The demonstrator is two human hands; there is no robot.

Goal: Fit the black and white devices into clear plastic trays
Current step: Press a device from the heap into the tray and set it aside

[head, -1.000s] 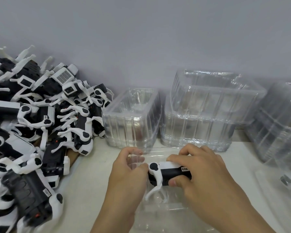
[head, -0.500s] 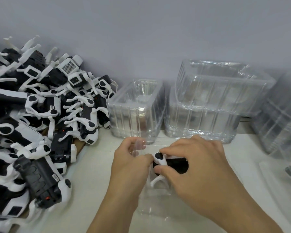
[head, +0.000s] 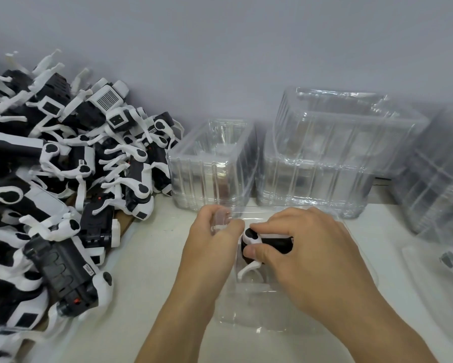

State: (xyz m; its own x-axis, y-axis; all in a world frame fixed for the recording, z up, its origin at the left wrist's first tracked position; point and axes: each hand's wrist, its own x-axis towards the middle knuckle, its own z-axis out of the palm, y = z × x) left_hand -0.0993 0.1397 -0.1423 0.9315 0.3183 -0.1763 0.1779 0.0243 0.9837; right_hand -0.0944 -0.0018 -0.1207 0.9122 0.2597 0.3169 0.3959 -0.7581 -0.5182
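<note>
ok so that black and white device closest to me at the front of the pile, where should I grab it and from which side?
Probably grip the ribbed black body across its width, coming from above. It lies long and flat on top of the device pile, so its sides look reachable. Avoid its thin white arm, which looks less solid.

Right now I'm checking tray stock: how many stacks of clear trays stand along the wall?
3: a small stack in the middle, a bigger stack beside it, another at the right edge, partly cut off.
</note>
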